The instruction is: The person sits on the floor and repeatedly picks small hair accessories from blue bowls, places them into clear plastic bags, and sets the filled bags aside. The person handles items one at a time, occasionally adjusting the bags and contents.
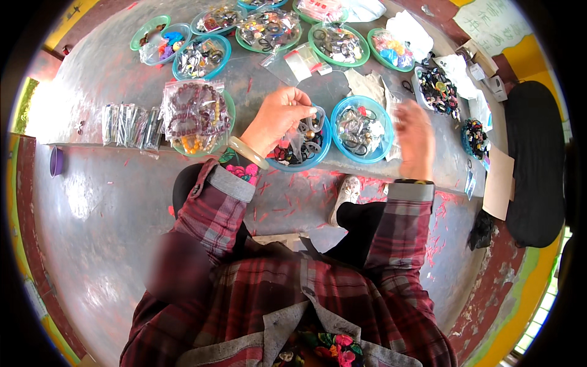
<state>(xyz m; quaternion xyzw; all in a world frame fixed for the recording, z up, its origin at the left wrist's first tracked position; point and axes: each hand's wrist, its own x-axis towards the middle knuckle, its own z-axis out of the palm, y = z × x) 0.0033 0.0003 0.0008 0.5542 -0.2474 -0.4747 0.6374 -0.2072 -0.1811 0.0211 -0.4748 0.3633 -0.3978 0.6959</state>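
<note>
Over the near blue bowl [324, 147] my left hand [278, 119] is closed, thumb and forefinger pinching a translucent greyish piece [316, 116] that looks like clear plastic. Dark hair ties and small coloured pieces fill this bowl, partly covered by my hand. Just right of it, a second blue bowl [387, 147] holds hair ties with pale and clear ornaments [361, 128]. My right hand [416, 137] is raised beyond that bowl's right rim, above a crumpled pale sheet [370, 85]. Motion smears its fingers, so I cannot see whether they hold anything.
Bagged beads [195, 110] lie on a green dish at left, beside slim packets [131, 125]. Several bowls of accessories [269, 30] line the back. To the right stand a white container [422, 92] of hair ties and a brown cardboard sheet [498, 183]. A purple cup [57, 161] stands far left.
</note>
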